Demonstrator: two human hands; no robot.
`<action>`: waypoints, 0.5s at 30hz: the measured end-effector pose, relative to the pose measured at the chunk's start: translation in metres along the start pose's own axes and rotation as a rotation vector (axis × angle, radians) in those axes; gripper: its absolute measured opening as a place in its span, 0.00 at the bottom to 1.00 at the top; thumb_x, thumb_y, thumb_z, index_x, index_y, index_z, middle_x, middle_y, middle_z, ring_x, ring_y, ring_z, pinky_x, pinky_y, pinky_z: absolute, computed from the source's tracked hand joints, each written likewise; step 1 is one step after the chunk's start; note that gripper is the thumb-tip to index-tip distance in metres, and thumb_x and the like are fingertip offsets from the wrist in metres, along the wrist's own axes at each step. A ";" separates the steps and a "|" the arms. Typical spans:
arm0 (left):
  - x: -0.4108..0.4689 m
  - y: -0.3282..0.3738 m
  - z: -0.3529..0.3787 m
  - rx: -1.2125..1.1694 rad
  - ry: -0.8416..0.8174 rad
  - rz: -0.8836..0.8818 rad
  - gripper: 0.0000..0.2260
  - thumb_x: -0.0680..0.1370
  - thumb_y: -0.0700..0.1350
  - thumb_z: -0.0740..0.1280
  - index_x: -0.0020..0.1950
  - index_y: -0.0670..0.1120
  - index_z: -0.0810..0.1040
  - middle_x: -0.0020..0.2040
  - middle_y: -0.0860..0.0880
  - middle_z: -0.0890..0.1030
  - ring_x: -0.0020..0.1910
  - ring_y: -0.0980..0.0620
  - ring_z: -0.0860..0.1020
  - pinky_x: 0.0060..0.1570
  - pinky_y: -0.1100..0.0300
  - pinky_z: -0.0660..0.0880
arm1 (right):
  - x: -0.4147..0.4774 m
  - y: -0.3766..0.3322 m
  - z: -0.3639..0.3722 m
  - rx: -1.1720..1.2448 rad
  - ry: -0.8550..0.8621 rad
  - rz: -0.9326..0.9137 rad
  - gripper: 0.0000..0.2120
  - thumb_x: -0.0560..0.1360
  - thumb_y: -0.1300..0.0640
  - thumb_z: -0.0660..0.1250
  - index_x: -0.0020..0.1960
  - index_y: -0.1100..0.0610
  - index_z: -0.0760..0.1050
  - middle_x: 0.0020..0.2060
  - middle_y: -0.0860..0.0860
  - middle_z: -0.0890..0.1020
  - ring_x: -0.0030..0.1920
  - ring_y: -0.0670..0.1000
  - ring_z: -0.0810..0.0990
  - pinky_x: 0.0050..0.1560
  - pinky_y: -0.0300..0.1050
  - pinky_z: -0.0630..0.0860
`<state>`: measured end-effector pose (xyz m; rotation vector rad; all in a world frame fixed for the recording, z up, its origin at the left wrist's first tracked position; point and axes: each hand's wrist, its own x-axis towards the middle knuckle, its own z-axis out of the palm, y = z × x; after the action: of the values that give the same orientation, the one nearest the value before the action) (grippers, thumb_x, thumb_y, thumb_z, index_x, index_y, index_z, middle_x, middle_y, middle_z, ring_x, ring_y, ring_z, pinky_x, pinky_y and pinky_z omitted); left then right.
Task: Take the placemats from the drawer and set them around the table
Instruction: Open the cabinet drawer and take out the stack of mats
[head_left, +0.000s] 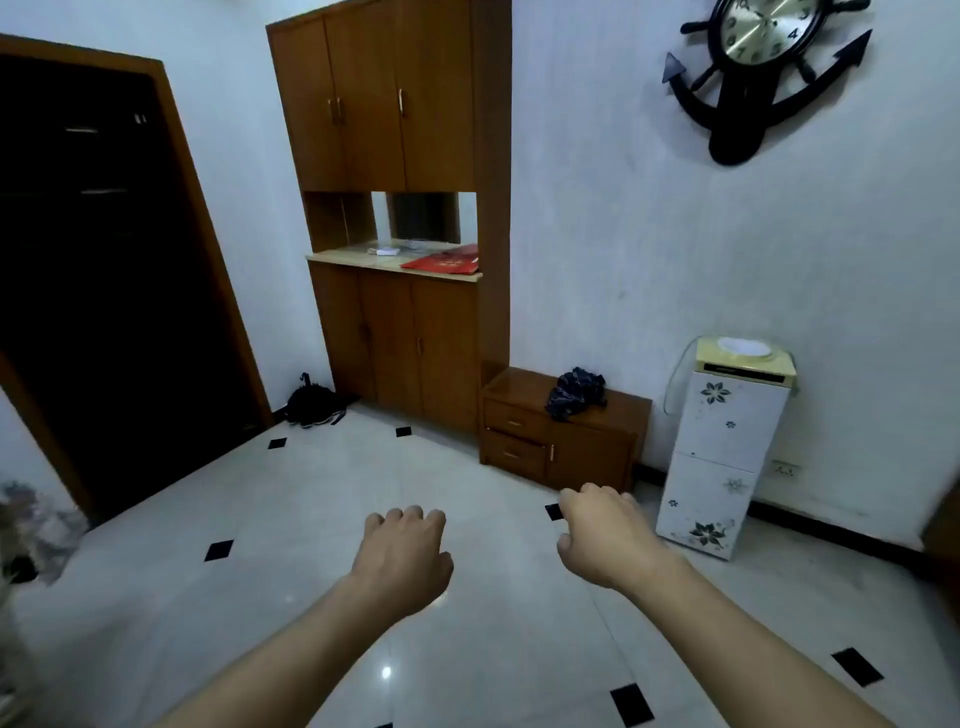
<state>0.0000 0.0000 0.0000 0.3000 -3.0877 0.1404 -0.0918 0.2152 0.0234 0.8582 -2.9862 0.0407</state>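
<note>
Both hands reach forward over the floor, empty: the left hand (402, 558) with fingers curled loosely under, the right hand (605, 535) likewise half-curled. Beneath them spreads a glossy white tiled floor (291, 519) with small black diamond insets. A tall wooden cupboard (395, 208) stands against the white wall, beside a dark doorway (104, 270). A low cabinet (566, 434) with two shut drawers (514, 439) carries a dark cloth (575, 392). No placemats show.

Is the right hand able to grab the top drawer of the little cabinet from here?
Probably not yet. The right hand hangs empty over open floor, well short of the top drawer. Nothing blocks the way, so stepping closer should do it.
</note>
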 end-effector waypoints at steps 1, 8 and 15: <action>0.016 0.000 0.001 -0.012 -0.001 -0.008 0.13 0.77 0.53 0.58 0.58 0.49 0.71 0.53 0.48 0.77 0.52 0.46 0.74 0.55 0.51 0.67 | 0.017 0.007 0.001 0.008 0.008 -0.018 0.09 0.74 0.52 0.62 0.52 0.53 0.72 0.48 0.53 0.77 0.50 0.57 0.76 0.50 0.53 0.70; 0.120 -0.011 0.011 -0.002 0.002 -0.103 0.12 0.77 0.53 0.58 0.56 0.48 0.70 0.51 0.48 0.77 0.51 0.46 0.74 0.54 0.51 0.68 | 0.138 0.037 0.020 0.018 0.017 -0.124 0.09 0.73 0.51 0.63 0.51 0.53 0.72 0.47 0.53 0.77 0.49 0.56 0.76 0.49 0.52 0.71; 0.235 -0.038 0.033 -0.020 -0.014 -0.094 0.11 0.76 0.51 0.57 0.53 0.48 0.70 0.51 0.47 0.77 0.50 0.46 0.75 0.52 0.52 0.67 | 0.254 0.052 0.046 0.030 -0.006 -0.144 0.06 0.73 0.52 0.62 0.48 0.52 0.71 0.46 0.52 0.76 0.47 0.55 0.75 0.47 0.50 0.70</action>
<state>-0.2238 -0.0854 -0.0191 0.4455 -3.0792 0.1041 -0.3356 0.1228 -0.0128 1.0762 -2.9275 0.0794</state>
